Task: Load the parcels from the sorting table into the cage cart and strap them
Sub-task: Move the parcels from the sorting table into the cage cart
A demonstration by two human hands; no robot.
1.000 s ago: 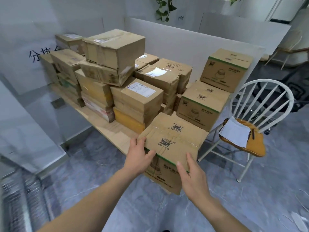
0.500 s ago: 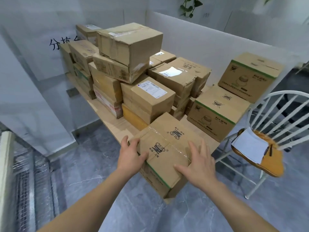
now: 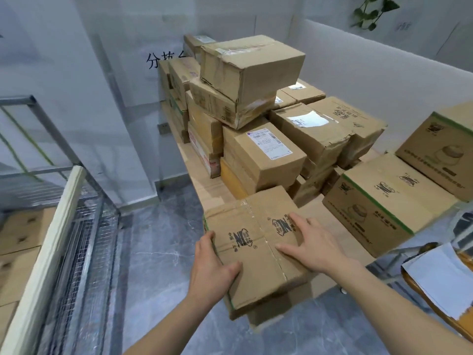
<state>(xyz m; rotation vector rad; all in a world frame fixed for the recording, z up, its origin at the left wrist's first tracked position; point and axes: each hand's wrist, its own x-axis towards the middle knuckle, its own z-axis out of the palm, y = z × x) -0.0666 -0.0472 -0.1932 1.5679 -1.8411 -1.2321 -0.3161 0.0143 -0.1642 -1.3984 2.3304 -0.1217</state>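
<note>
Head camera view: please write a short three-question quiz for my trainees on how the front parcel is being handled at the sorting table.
1. True or false: the right hand lies on top of the front parcel.
2. Where does the left hand grip that parcel? A) its left edge B) its far side C) underneath, at the right corner
3. Fill in: the cage cart stands to the person's ____.
Key: 1 true; 2 A; 3 left.
</note>
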